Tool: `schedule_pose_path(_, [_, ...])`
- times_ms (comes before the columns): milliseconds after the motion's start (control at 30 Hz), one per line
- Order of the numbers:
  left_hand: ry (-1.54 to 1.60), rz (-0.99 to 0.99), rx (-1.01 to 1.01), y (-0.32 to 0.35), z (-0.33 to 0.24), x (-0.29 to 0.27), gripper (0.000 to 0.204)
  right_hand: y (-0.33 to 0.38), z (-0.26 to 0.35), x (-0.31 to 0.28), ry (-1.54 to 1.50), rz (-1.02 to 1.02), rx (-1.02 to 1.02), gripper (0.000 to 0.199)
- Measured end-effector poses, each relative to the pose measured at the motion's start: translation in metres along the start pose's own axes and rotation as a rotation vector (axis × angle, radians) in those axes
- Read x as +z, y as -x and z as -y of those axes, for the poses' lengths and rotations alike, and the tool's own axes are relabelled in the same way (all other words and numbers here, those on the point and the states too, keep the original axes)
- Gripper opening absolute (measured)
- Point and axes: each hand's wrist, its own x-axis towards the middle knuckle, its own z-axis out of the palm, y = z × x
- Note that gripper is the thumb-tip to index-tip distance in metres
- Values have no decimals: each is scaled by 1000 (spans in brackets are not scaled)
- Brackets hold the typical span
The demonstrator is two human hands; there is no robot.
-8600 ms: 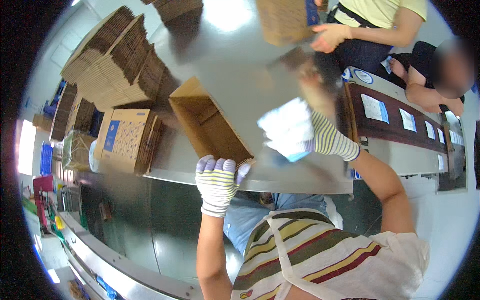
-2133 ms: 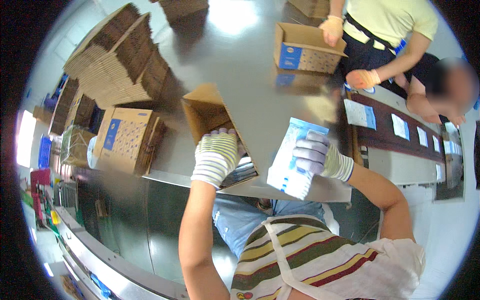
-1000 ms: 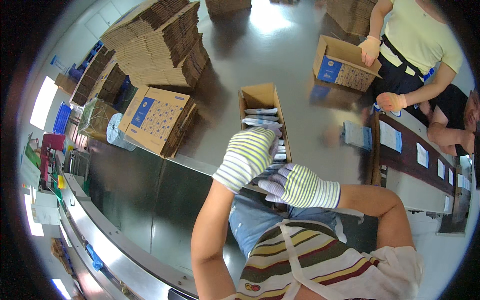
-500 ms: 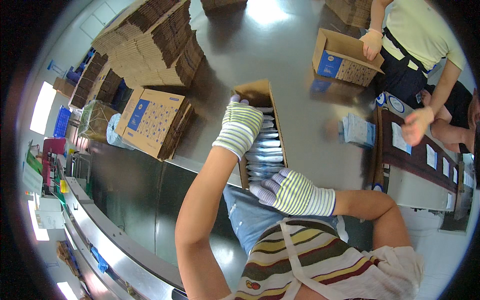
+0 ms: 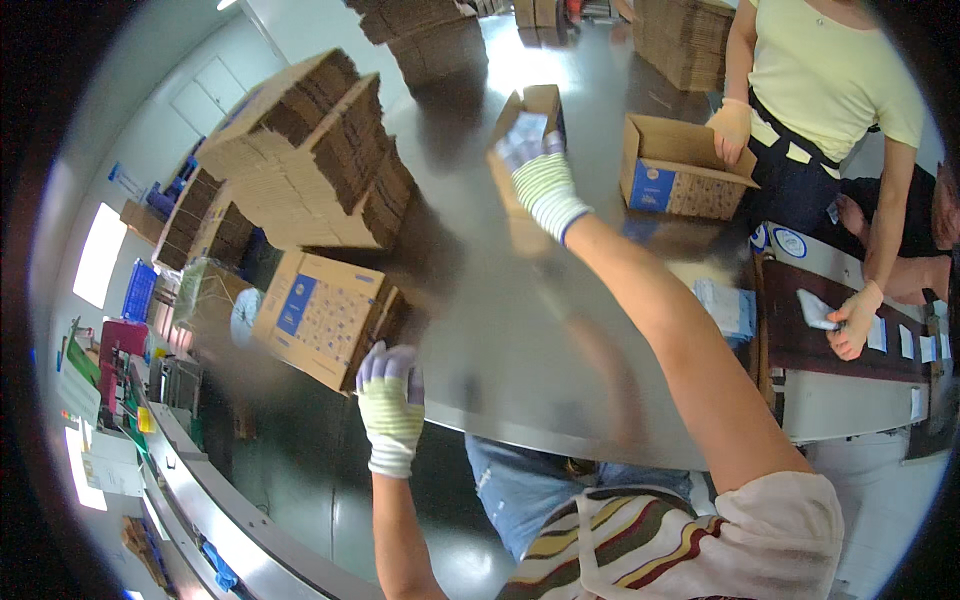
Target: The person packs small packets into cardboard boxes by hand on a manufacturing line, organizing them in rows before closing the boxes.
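Both my hands wear gloves with white and yellow-green stripes and purple-grey fingertips. My right hand is stretched far across the table, its fingers extended against the near part of an open cardboard box. Pale packets show inside that box, partly behind my fingers. At the table's near left, my left hand is open, fingers pointing up. It holds nothing and is beside the edge of a pile of flattened printed cartons, brown with a blue panel; whether the fingertips touch it I cannot tell.
Tall stacks of folded cartons stand at left. Across the metal table, a co-worker holds an open carton with one hand and a packet in the other, over a dark conveyor belt. Blue-white packets lie beside the belt.
The packet-filled box has moved from in front of me to the far middle of the table, with my right hand following it. My left hand has left the box and moved left and nearer.
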Motion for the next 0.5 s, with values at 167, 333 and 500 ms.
schedule_pose_path(167, [-204,147,-163,34,50,0,34,48,7,2,-288,196,-192,93])
schedule_pose_path(333, [-336,304,-245,-25,74,12,60,206,36,5,-500,507,-274,76])
schedule_pose_path(500, [-378,596,-370,-82,78,43,72,270,57,-25,-575,424,-242,67])
